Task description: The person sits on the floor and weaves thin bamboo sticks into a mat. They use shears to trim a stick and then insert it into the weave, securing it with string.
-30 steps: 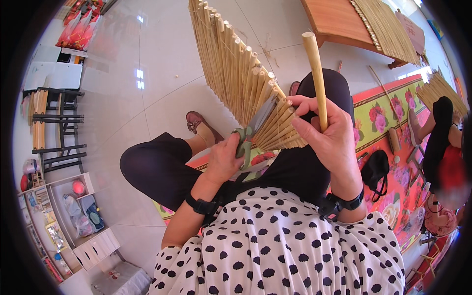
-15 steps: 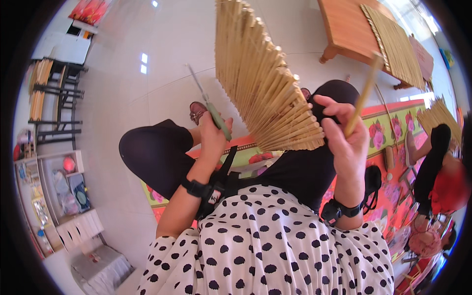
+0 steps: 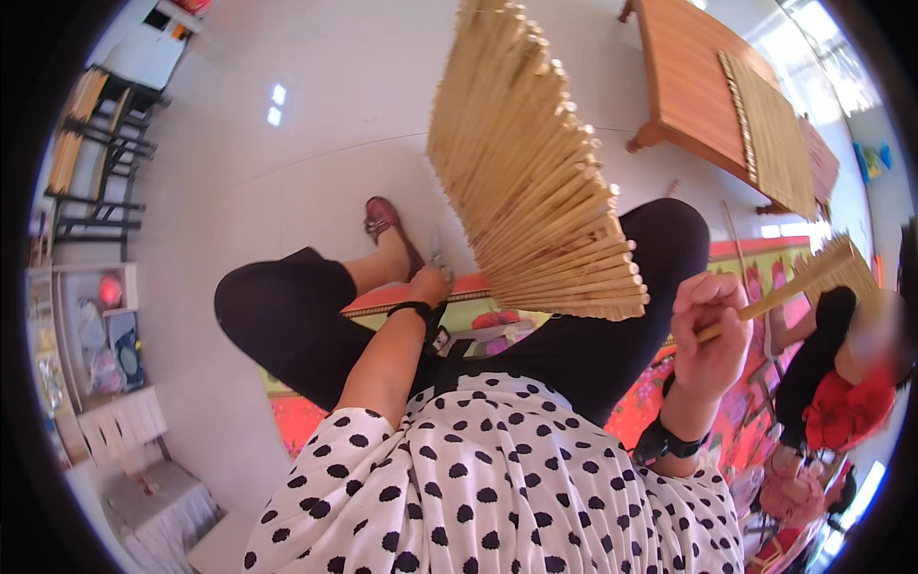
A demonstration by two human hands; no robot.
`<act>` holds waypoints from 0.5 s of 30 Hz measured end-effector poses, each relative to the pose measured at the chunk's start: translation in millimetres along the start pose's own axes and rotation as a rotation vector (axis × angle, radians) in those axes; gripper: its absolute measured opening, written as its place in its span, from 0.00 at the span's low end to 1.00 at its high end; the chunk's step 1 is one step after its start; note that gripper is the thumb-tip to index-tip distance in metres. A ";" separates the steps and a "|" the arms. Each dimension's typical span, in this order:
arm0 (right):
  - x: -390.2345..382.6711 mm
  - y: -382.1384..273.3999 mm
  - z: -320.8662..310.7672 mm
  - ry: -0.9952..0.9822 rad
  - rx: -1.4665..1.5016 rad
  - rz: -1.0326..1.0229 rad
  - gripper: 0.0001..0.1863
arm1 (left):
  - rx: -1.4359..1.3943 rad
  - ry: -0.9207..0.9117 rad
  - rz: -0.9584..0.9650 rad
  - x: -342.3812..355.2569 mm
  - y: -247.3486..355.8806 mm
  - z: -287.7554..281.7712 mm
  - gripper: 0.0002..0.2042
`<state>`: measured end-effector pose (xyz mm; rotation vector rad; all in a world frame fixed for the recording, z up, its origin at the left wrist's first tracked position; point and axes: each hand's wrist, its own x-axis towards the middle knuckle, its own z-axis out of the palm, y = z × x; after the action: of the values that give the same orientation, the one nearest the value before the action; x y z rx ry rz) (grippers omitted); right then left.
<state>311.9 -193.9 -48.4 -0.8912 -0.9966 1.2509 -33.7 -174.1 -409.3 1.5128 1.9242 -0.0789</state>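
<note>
While a shelf [image 3: 66,354] at the left holds a pink round thing [image 3: 110,290] and plastic bags [image 3: 94,330], the mat [image 3: 535,191] of pale yellow sticks, fan-like with uneven ends, is tilted between the knees, apart from both hands. The right hand [image 3: 710,330] has its fingers clamped on one stick [image 3: 767,303]; the left hand [image 3: 430,285] has its fingers closed around scissors [image 3: 437,259], mostly hidden.
</note>
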 end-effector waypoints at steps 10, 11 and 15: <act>-1.7 -11.6 20.8 -0.167 0.031 -0.057 0.17 | 0.387 -0.387 0.241 34.1 -53.6 53.4 0.20; -2.4 -12.6 21.1 -0.151 0.038 -0.043 0.17 | 0.324 -0.378 0.187 32.8 -41.5 50.7 0.21; -4.8 -14.4 23.9 -0.091 0.080 -0.047 0.21 | 0.134 -0.215 -0.094 1.3 17.6 -7.2 0.28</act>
<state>293.9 -200.3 -27.6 -0.7508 -1.0265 1.2915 -21.7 -164.1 -398.3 1.4343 1.8453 -0.4031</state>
